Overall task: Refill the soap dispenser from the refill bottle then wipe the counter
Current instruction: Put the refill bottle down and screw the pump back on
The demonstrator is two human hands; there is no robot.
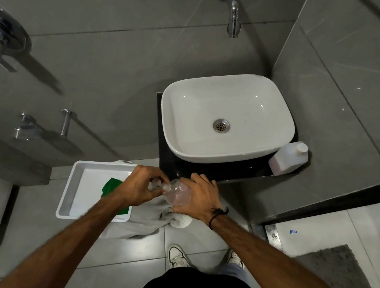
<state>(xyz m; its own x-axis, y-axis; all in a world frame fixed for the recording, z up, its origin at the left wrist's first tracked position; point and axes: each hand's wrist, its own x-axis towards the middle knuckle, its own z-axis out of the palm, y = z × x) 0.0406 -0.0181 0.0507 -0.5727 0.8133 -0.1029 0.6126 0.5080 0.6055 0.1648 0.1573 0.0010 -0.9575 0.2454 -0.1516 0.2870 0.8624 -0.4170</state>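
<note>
Both hands are busy – my right hand [199,199] wraps the clear rounded plastic soap dispenser [177,192] while my left hand [140,186] pinches its top, in front of the glossy black tabletop [234,172]. Refill bottle [288,159] – white, squarish, pinkish base, no readable label – stands beside the smooth white basin [228,117].

Glossy white ceramic basin [226,117], chrome tap [232,17], clear plastic dispenser [179,192].

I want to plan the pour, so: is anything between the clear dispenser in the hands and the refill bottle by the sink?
Only the sink's front corner. The refill bottle stands capped on the counter, right of it. Both hands, left hand and right hand, are on the clear dispenser.
</note>
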